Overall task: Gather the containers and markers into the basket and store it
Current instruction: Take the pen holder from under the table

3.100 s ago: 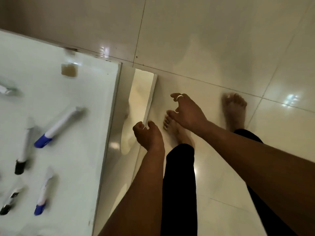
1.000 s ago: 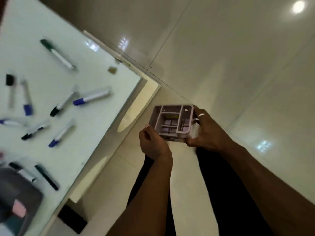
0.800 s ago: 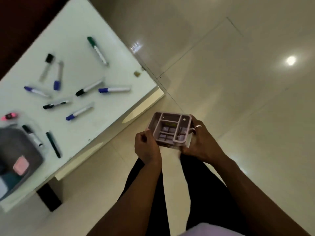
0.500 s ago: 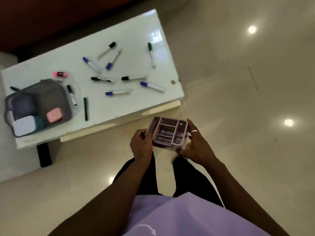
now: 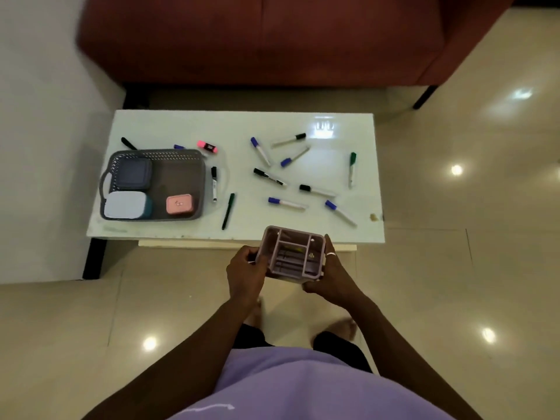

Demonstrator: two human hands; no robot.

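The whole surface [image 5: 181, 128] is now in view, unlike before: scattered markers [image 5: 286, 204], basket [image 5: 157, 153] at left, sofa [image 5: 272, 40] behind. Left hand [image 5: 245, 274] and right hand [image 5: 333, 277] clasp the box [image 5: 292, 253].

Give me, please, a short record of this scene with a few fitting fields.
held item: lilac divided organizer, at the near edge of the table
left hand: grips the organizer's left side
right hand: grips its right side
basket: grey, on the table's left end
in basket: dark lidded box, white-lidded box, pink box
markers: scattered loose on the table, outside the basket
task state: markers not yet gathered
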